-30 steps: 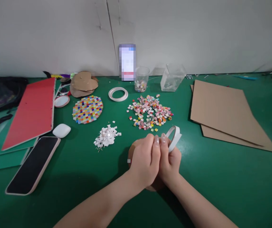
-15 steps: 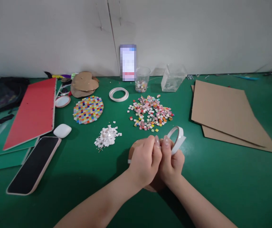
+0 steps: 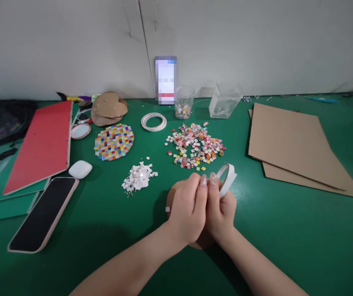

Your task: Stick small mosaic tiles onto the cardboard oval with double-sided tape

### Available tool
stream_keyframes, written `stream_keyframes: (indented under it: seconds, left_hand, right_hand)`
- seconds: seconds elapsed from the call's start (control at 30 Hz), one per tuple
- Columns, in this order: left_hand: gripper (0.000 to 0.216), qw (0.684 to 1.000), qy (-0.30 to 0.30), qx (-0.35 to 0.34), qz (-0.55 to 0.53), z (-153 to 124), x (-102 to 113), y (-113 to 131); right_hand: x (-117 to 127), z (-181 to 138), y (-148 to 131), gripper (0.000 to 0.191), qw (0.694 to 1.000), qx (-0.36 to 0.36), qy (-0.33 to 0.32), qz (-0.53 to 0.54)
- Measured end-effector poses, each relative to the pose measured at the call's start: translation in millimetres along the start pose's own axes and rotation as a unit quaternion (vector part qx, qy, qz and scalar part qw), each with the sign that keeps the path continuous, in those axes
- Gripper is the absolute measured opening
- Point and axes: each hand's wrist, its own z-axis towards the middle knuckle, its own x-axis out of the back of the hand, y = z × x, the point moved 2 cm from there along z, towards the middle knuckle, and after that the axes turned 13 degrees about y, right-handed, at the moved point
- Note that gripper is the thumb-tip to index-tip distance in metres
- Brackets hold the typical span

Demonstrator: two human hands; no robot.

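My left hand (image 3: 188,209) and my right hand (image 3: 222,207) are closed side by side, thumbs pressed together on top. A roll of white double-sided tape (image 3: 228,181) sticks out of my right hand, with a loose flap at its outer side. Whatever the left fingers pinch is hidden by the thumbs. Beneath both hands lies a round piece of brown cardboard (image 3: 198,243), mostly covered. A small white square tile (image 3: 167,209) shows at its left edge. Just beyond are a pile of coloured mosaic tiles (image 3: 194,144) and a heap of white paper squares (image 3: 137,177).
At left are a tile-covered disc (image 3: 114,142), a phone (image 3: 43,216), a white case (image 3: 80,169) and a red board (image 3: 42,144). Behind stand a plastic cup (image 3: 184,105), a clear box (image 3: 224,102) and another tape roll (image 3: 153,122). Cardboard sheets (image 3: 287,139) lie at right.
Both hands have shifted slightly left and up, thumbs closer together. The tape roll has moved left along with my right hand.
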Motion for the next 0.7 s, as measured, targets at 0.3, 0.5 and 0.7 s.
stream_keyframes:
  seconds: [0.3,0.5,0.7]
  left_hand:
    - [0.027,0.998,0.004,-0.044,0.038,2,2,0]
    - [0.025,0.998,0.014,-0.032,0.046,9,5,-1]
    - [0.024,1.0,0.003,-0.011,0.008,21,10,-9]
  right_hand:
    - [1,2,3,0.032,0.999,0.019,-0.026,0.016]
    - [1,11,2,0.034,0.998,0.008,-0.058,0.012]
    - [1,34,4,0.04,0.981,-0.091,-0.171,0.019]
